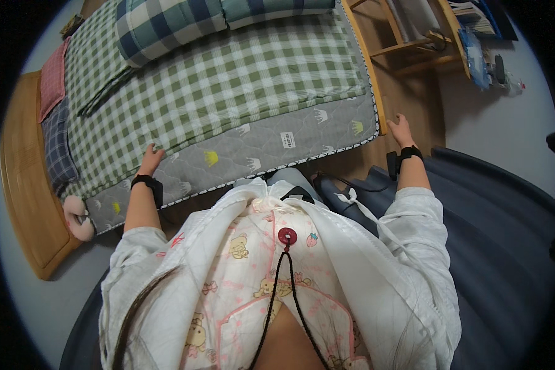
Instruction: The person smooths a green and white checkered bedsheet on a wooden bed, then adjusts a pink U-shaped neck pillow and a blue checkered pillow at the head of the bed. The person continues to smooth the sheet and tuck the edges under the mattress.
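Note:
My left hand is held over the near side of the bed, fingers apart and holding nothing; I cannot tell if it touches the cover. Beneath it run the edge of a green-and-white checked sheet and a grey mattress printed with crowns. My right hand, empty with its fingers spread, is beside the bed's wooden foot end. Black straps with dark devices circle both wrists. A folded blue-and-green plaid quilt lies across the far side of the bed.
A wooden headboard stands at the left, near plaid pillows and a pink neck pillow. Beyond the bed's foot is a wooden chair. Dark grey curtain-like fabric spreads at the right, and a dark cable hangs near my legs.

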Available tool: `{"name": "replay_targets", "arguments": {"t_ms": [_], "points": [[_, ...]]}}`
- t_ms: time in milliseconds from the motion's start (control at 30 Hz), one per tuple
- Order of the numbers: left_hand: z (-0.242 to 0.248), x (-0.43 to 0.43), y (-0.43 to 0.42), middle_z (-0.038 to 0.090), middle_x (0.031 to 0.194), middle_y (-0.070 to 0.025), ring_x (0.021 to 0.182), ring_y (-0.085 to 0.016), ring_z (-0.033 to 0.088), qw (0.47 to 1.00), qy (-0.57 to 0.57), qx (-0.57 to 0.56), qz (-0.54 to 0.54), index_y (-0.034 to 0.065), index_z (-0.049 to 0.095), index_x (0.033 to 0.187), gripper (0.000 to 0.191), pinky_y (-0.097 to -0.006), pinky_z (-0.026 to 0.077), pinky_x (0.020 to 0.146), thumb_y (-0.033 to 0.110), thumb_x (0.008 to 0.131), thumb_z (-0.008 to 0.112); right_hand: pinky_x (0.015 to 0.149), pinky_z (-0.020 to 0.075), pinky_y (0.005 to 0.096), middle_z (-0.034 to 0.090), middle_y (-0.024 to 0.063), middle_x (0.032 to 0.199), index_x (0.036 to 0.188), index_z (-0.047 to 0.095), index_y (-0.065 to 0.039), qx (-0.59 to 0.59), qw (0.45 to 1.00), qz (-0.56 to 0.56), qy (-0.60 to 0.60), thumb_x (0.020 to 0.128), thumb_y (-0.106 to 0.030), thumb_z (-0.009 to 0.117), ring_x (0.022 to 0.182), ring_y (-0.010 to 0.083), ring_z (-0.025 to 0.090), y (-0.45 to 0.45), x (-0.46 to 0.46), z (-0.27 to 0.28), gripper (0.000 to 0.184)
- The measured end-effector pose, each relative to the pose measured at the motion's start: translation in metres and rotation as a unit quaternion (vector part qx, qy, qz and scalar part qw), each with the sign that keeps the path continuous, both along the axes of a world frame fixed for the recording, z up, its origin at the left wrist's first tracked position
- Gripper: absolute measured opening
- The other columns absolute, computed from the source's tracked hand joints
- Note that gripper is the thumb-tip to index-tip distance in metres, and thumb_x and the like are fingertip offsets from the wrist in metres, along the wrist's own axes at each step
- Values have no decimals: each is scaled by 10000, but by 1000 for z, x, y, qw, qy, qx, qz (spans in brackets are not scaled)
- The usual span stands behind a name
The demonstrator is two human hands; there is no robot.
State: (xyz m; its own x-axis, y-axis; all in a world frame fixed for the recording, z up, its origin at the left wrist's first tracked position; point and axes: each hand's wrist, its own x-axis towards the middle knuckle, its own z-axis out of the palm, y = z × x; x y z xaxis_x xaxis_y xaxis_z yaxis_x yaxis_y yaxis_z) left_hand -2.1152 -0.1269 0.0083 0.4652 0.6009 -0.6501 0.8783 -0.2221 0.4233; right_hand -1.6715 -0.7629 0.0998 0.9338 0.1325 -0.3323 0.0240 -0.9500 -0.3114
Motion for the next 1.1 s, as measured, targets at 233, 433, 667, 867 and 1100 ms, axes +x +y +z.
{"name": "replay_targets", "arguments": {"t_ms": [233, 433, 667, 867, 1100], "points": [[9, 42, -17, 539, 1161, -214, 1060, -314, 526, 999, 21, 8, -42, -7, 247, 1342, 724, -366, 409, 877, 311, 776, 566, 963, 351, 383, 407, 238, 1278, 1240, 413, 11, -31, 999, 8, 11, 773, -302, 601, 1169, 357, 415, 0, 18, 21, 593], [-3, 80, -59, 507, 1204, -194, 1064, -286, 502, 1000, 12, 8, 6, 15, 249, 1355, 689, -374, 390, 885, 304, 810, 556, 964, 350, 388, 440, 243, 1249, 1241, 414, 17, -20, 998, 57, 31, 761, -311, 614, 1167, 362, 414, -13, 51, -1, 614], [-18, 165, -142, 567, 1133, -177, 1049, -292, 539, 992, 19, -43, -118, 10, 518, 1169, 457, -358, 419, 874, 281, 801, 528, 941, 372, 377, 470, 255, 1216, 1207, 417, 69, 105, 987, -6, 122, 731, -265, 665, 1144, 349, 452, -3, 92, -80, 632], [-35, 268, -238, 587, 1096, -169, 1020, -296, 555, 965, 5, -64, -253, 23, 556, 1118, 391, -355, 424, 871, 276, 824, 504, 960, 356, 368, 460, 242, 1226, 1207, 423, 60, 164, 975, 28, 148, 736, -269, 666, 1164, 338, 431, 6, 123, -143, 624], [-80, 365, -325, 584, 1090, -187, 1011, -328, 549, 954, -42, -97, -279, -1, 554, 1113, 398, -370, 430, 868, 269, 825, 508, 929, 385, 373, 482, 224, 1200, 1188, 443, 45, 126, 972, 49, 191, 735, -259, 667, 1123, 336, 466, -7, 156, -198, 590]]}}
